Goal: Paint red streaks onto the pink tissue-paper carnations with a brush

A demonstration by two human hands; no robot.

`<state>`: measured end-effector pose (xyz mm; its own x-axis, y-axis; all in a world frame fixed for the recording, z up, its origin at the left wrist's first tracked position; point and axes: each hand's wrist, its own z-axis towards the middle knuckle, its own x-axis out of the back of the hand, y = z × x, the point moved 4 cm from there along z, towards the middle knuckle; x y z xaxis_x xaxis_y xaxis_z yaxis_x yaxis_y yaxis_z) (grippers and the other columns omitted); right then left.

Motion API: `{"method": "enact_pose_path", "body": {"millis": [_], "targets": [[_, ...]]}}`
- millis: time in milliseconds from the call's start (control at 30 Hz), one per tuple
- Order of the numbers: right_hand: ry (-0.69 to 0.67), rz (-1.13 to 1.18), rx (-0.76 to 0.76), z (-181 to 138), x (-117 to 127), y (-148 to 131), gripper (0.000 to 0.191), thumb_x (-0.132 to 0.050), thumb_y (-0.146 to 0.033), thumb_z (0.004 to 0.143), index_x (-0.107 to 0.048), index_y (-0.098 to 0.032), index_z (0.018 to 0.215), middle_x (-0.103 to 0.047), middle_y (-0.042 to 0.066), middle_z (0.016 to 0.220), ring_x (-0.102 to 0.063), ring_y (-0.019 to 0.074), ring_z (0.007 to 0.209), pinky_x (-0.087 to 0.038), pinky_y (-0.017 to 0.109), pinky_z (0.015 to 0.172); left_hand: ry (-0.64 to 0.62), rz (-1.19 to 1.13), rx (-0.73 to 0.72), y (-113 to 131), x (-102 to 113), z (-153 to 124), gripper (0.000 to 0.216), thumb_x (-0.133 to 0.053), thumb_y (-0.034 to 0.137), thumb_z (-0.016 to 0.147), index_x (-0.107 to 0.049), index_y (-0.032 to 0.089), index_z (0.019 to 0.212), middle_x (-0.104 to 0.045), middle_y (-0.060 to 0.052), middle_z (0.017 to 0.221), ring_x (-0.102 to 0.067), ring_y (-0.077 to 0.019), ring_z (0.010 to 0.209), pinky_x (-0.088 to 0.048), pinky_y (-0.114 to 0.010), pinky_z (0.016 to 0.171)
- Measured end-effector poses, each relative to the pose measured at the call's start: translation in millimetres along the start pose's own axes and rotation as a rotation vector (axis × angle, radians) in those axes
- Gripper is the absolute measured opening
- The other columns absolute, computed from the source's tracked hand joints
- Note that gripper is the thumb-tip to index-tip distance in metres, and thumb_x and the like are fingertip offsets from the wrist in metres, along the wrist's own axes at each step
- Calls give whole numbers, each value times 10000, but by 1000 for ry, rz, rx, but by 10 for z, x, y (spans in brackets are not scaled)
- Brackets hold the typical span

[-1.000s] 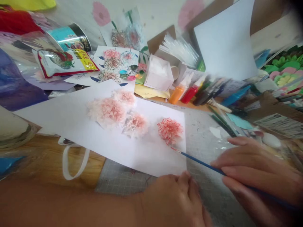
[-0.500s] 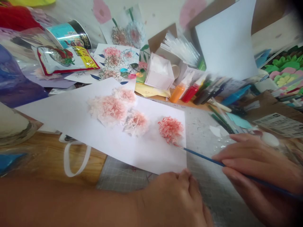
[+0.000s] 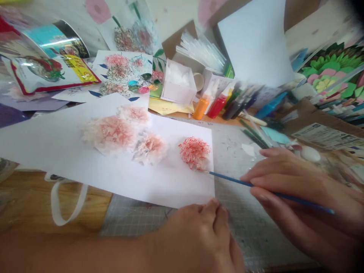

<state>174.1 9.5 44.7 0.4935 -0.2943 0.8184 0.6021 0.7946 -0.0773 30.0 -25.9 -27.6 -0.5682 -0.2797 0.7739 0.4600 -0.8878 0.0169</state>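
My right hand point(image 3: 295, 193) pinches a thin blue paintbrush point(image 3: 227, 179). The brush tip touches the lower right edge of a red tissue flower point(image 3: 194, 152) on a white sheet of paper point(image 3: 57, 148). Three paler pink tissue flowers point(image 3: 110, 132) lie to its left on the same sheet. My left hand point(image 3: 199, 235) rests with fingers curled at the sheet's near edge, fingertips pressing on the paper's border.
A grey cutting mat point(image 3: 236, 216) lies under the sheet. Behind stand orange and red paint bottles point(image 3: 209, 106), a white box point(image 3: 178, 85), a bundle of clear straws point(image 3: 201, 51), flower pictures point(image 3: 122, 72), a snack bag point(image 3: 48, 74) and a tin point(image 3: 54, 40). Pens and clutter fill the right side.
The view has shifted so everything sits slightly further left and lower. The brush tip has moved up from below the red flower to touch its edge.
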Motion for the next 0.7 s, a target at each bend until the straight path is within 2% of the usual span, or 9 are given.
{"method": "enact_pose_path", "body": {"millis": [100,300,467,700], "targets": [[27,-17,-16,15,4,-17,92,-620,-110,907,-597,-184,958,-724,3,822,-706,122,824,-501,333,1038,-16,5,-20,5,-5,-6,63,-601,138,793,-657,145,765,-790,-118,945,-754,-253,814,-619,-308,552],[46,-8,-53,19,4,1,52,-605,-127,925,-605,-174,948,-727,9,835,-696,105,837,-452,303,1099,-36,27,-76,-3,4,-33,36,-603,157,787,-634,161,804,-794,-112,961,-762,-260,841,-635,-309,564],[37,-47,-33,66,-8,-4,39,-604,-191,943,-621,-179,911,-741,-5,806,-714,102,777,-524,273,964,-124,19,-82,-26,30,-65,169,-502,162,894,-668,144,869,-784,-129,1043,-764,-264,917,-655,-314,630],[59,-29,-100,102,11,-5,55,-583,-225,957,-601,-199,912,-745,-3,802,-718,113,760,-557,301,916,-96,-3,-71,-21,14,-49,178,-508,150,883,-684,149,855,-790,-116,1028,-767,-266,896,-654,-322,597]]}}
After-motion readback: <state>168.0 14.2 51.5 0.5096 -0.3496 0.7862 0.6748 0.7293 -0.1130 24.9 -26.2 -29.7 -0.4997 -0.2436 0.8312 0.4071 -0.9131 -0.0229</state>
